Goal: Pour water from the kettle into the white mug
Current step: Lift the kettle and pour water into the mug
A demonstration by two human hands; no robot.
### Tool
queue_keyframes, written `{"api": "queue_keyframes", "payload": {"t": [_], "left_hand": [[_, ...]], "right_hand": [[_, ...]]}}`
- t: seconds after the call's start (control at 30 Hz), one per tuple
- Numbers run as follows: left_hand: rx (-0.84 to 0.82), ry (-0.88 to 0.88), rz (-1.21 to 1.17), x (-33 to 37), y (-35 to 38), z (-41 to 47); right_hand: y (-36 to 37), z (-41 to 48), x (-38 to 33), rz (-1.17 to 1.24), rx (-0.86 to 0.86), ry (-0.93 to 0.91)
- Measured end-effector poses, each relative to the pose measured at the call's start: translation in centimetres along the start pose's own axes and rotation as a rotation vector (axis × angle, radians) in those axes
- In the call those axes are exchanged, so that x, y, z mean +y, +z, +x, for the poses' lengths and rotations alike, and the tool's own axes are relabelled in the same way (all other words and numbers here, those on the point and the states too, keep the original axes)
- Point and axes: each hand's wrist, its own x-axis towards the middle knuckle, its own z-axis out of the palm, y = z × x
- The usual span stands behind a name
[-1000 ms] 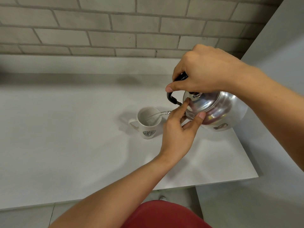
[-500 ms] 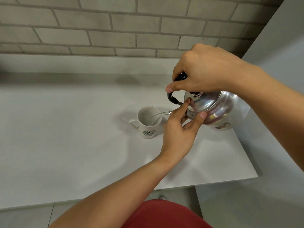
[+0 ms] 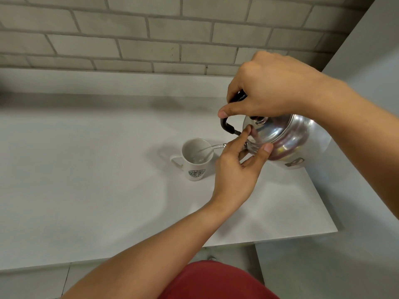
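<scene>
A shiny steel kettle [image 3: 289, 141] is tilted to the left above the white counter [image 3: 86, 180]. My right hand [image 3: 269, 91] is closed around its black handle from above. My left hand [image 3: 239, 167] presses its index finger and thumb against the kettle's lid and rim. A thin stream of water [image 3: 212, 147] runs from the spout into the white mug [image 3: 195, 158], which stands upright on the counter just left of my left hand. The mug has a round dark logo on its side and its handle points left. The spout is hidden behind my left hand.
A grey brick wall [image 3: 151, 35] runs along the back of the counter. A pale wall or cabinet side [image 3: 367, 147] rises close to the right of the kettle. The counter's front edge [image 3: 280, 240] is near my body; red clothing [image 3: 216, 281] shows below.
The kettle has tipped slightly further and water keeps running into the mug. Both hands hold nearly the same places.
</scene>
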Motion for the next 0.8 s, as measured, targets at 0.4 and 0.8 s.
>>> {"api": "queue_keyframes", "payload": {"t": [0.4, 0.8], "left_hand": [[0.012, -0.016, -0.048, 0.39, 0.32, -0.43], [0.017, -0.02, -0.028, 0.86, 0.29, -0.49]], "right_hand": [[-0.27, -0.15, -0.2, -0.012, 0.003, -0.01], [-0.39, 0.03, -0.25, -0.058, 0.026, -0.024]]}}
